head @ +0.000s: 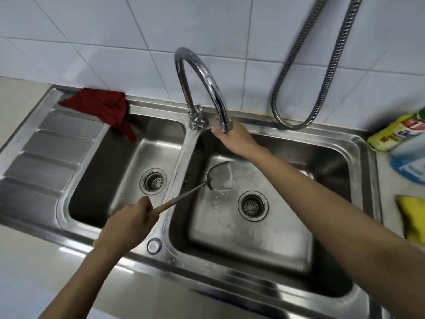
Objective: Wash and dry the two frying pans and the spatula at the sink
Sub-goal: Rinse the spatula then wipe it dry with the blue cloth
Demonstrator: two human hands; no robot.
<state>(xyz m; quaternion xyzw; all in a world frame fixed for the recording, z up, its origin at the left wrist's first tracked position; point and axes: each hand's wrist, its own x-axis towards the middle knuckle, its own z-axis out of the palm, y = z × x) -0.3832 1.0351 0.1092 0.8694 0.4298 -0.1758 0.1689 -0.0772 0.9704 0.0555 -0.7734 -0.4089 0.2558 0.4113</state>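
Head view: my left hand [128,221] is clenched round the wooden end of the spatula [202,184] handle, with the shaft crossing the divider and the blade down in the right basin [287,238], low over the floor, just left of the drain [253,206]. Water is splashing off the blade.

My right hand [232,137] is up at the faucet [204,88] spout tip, fingers around or behind the nozzle. The spout hides them, so I cannot tell if it's a real grip or just a touch. My guess is I'm aiming the spout or feeling the flow.

Step in hand, as I read it: rinsing the spatula. To do it well:
- keep the blade directly under the stream, tilted so runoff goes toward the drain
- roll the handle to rinse both faces
- hold the grip firm; a wet handle could slip

No frying pans in view. Red cloth [103,107] hangs over the left basin's back corner, handy for drying. Sponge [414,217] and soap bottle [395,132] sit on the counter to the right.
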